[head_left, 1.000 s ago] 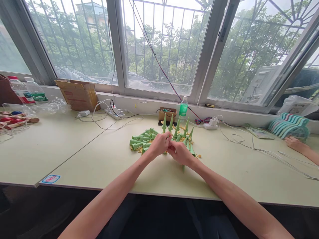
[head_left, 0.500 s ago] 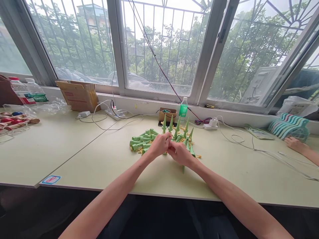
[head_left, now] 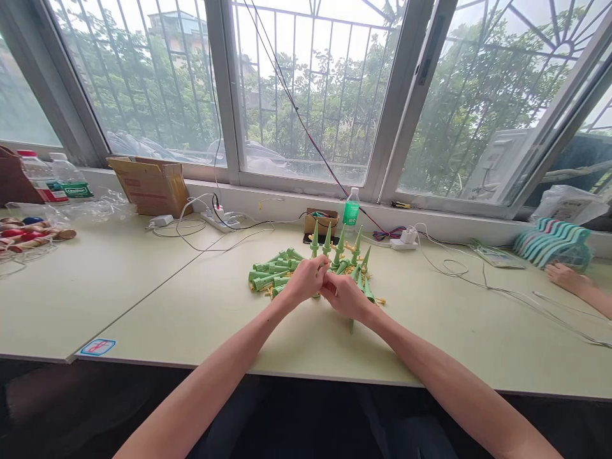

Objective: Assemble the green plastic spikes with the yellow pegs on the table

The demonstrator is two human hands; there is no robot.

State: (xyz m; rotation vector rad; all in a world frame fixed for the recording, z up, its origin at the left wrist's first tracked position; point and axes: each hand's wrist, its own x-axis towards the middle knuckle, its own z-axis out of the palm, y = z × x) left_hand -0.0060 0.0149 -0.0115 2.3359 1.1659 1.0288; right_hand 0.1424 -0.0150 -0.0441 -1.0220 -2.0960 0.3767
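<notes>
My left hand (head_left: pixel 308 278) and my right hand (head_left: pixel 345 294) meet over the table, fingertips pressed together. A green watering spike (head_left: pixel 352 326) is gripped in my right hand, its pointed tip poking out below the palm. What the pinched left fingers hold is hidden. Just behind, several green cone-shaped spikes (head_left: pixel 340 245) stand point up. Left of my hands lies a pile of green tubular spikes (head_left: pixel 268 279), with small yellow valve pieces (head_left: pixel 381 301) around and under them.
Behind stand a small cardboard box (head_left: pixel 313 222) and a green-labelled bottle (head_left: pixel 351 208). White cables and a power strip (head_left: pixel 220 221) run along the window side. On the right, another person's hand (head_left: pixel 567 278) touches teal hangers (head_left: pixel 549 245). A larger carton (head_left: pixel 153 185) sits back left.
</notes>
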